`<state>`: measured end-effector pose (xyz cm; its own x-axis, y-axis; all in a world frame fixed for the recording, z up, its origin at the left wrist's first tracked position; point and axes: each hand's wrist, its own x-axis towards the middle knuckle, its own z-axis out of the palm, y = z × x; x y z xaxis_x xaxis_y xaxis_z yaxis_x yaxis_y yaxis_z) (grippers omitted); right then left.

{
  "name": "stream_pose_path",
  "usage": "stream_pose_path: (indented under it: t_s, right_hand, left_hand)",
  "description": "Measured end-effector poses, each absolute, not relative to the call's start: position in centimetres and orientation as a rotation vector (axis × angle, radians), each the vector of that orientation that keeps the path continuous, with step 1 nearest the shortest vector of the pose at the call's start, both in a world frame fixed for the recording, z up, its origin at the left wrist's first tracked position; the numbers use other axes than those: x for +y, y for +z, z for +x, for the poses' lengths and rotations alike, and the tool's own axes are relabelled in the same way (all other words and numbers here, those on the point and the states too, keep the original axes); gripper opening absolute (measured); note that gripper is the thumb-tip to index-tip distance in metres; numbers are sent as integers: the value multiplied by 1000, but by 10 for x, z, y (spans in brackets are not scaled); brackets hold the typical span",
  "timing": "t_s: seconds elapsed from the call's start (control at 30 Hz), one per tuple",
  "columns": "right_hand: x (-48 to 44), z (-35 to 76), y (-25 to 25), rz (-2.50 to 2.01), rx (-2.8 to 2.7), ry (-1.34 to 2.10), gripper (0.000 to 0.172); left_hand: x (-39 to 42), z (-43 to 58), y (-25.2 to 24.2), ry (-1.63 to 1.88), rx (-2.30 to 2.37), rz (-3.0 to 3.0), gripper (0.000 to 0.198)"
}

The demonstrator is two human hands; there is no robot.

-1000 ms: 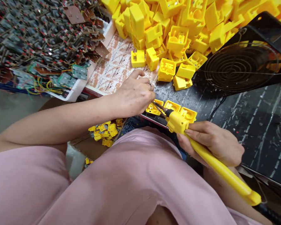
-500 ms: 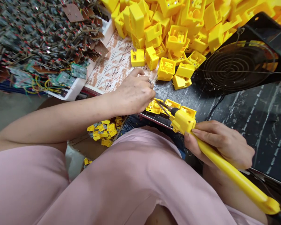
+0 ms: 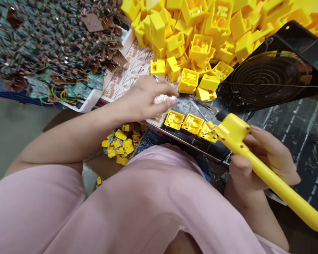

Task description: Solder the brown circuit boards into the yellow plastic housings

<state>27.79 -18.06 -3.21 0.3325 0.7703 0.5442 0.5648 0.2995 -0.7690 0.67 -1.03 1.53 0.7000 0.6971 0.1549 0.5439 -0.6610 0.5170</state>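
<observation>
My right hand (image 3: pixel 267 158) is wrapped round the handle of a yellow soldering gun (image 3: pixel 235 132), its dark nozzle and thin metal tip pointing left over the table. Below the tip, three open yellow plastic cases stand in a row near the table edge: a left case (image 3: pixel 174 120), a middle case (image 3: pixel 192 124) and a right case (image 3: pixel 207 132) partly hidden by the tool. My left hand (image 3: pixel 151 97), with a ring on one finger, hovers just above and left of the left case. Its thumb and fingers are apart, and I see nothing held between them.
A big heap of yellow cases (image 3: pixel 172 38) fills the back of the table. On the right stands a black fan (image 3: pixel 265 74). Circuit boards (image 3: pixel 69 42) are piled at the left in a white tray (image 3: pixel 91 100). Below the edge, a box holds more small yellow parts (image 3: pixel 119 146).
The soldering gun has drawn back to the right, its tip leaving the left case. My left hand has lifted off that case and its fingers have spread.
</observation>
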Motion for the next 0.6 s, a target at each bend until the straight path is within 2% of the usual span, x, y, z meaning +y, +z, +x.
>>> stream_pose_path:
  t_s: [0.1,0.2,0.27,0.43,0.6]
  right_hand:
    - [-175,276,-27,-1268,-1389,106,51]
    - [-173,278,-29,-1264,-1352,114,63]
    - [-173,278,-31,-1237,-1340,93,64]
    - [-172,269,-31,-1244,-1409,83,71]
    - [-173,265,-27,-1255,-1413,65,64]
  left_hand:
    - [-10,-21,20,660,1058,2294,32]
    - [-18,-43,13,539,1000,2374,25]
    - [-27,-48,4,466,987,2454,27]
    - [-41,-31,-19,555,985,2508,26]
    - [-34,-19,-22,676,764,2542,20]
